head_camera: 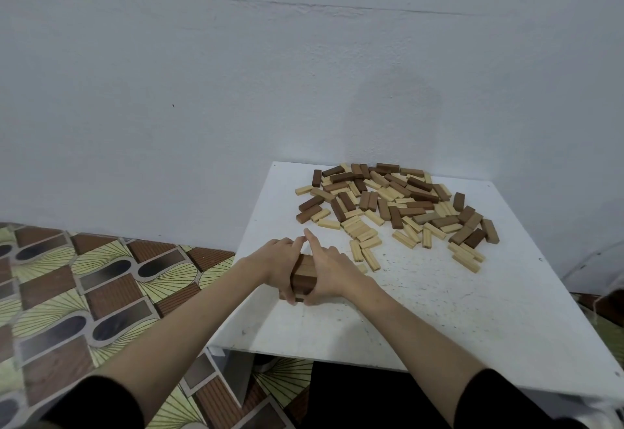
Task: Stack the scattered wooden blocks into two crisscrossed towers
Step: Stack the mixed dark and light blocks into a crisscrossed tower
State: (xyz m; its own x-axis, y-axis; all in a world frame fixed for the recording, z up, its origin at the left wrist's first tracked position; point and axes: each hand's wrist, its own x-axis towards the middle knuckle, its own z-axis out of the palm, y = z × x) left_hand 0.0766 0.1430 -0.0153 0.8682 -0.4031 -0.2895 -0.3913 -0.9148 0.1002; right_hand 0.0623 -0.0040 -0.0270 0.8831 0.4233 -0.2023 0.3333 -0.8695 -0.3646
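Both hands, left hand [282,261] and right hand [329,271], grip a small dark block stack [303,278]; top blocks' long axis runs away from me; loose blocks [398,206] scattered beyond on the worktop [456,310].

Both arms outstretched, left hand [277,260] and right hand [329,271] cupped inward, forefingers touching

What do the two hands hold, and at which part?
Both hands, left and right, hold a small stack of dark wooden blocks on the white table, pressing its left and right sides.
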